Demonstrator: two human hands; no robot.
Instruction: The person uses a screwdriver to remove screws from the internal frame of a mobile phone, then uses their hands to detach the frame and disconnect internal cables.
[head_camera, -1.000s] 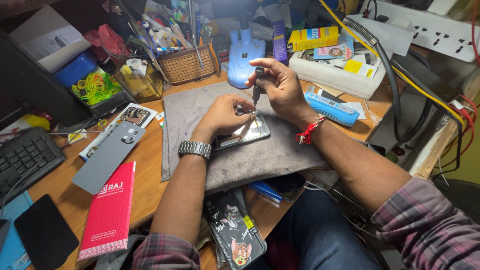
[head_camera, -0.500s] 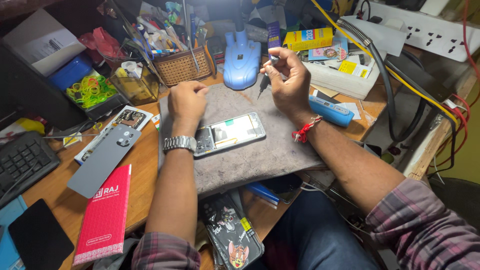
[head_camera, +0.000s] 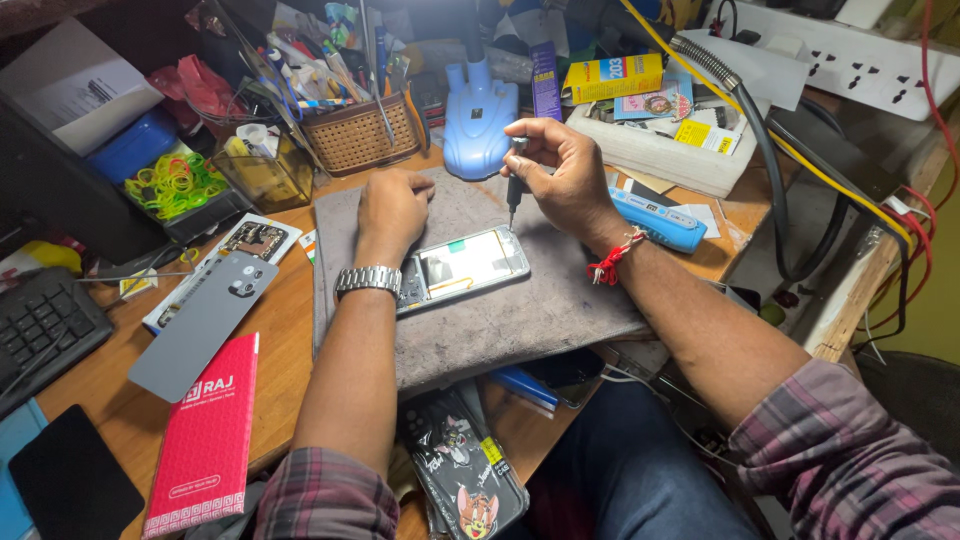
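Lifted off the opened phone, left hand rests clenched on the cluttered desk's grey mat; right hand grips a screwdriver.

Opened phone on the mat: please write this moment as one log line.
right hand: holds screwdriver | left hand: on mat | opened phone: untouched

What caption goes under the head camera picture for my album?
Right hand holds a screwdriver above an opened phone on a grey mat; left hand rests beside.

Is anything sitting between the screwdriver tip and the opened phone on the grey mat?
Nothing visible. The right hand holds the screwdriver upright just above the opened phone, with only bare grey mat between them. The left hand rests beside the phone's upper edge, off that path.
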